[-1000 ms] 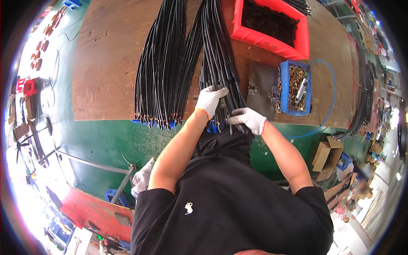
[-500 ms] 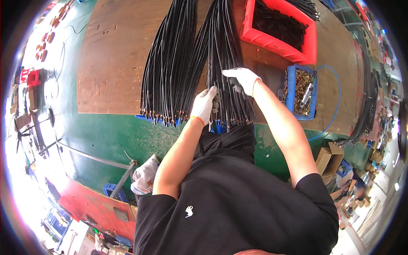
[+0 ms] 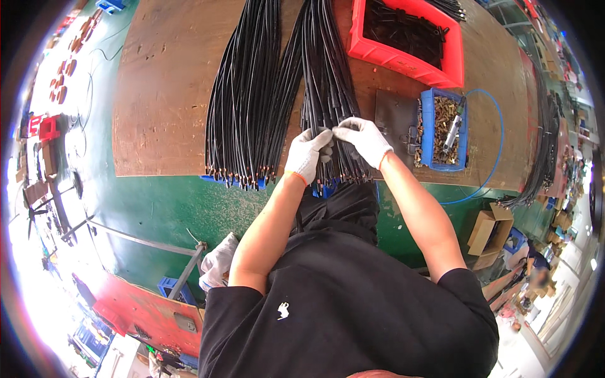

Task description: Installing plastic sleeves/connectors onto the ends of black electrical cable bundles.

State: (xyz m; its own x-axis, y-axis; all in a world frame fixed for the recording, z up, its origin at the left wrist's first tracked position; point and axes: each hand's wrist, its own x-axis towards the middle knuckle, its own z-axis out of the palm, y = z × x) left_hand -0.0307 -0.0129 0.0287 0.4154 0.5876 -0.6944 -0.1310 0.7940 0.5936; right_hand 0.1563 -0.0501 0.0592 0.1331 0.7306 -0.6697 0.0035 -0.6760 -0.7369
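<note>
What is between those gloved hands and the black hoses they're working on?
Nothing visible. The left hand and right hand both rest directly on the right bundle of black hoses, fingertips meeting over it. The blue bin of brass fittings sits off to the right.

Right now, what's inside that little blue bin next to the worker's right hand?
The blue bin is heaped with small brass-coloured metal fittings, and a grey tool lies on top of them. The heap covers the bin's bottom. The right hand is outside it, on the black hoses.
</note>
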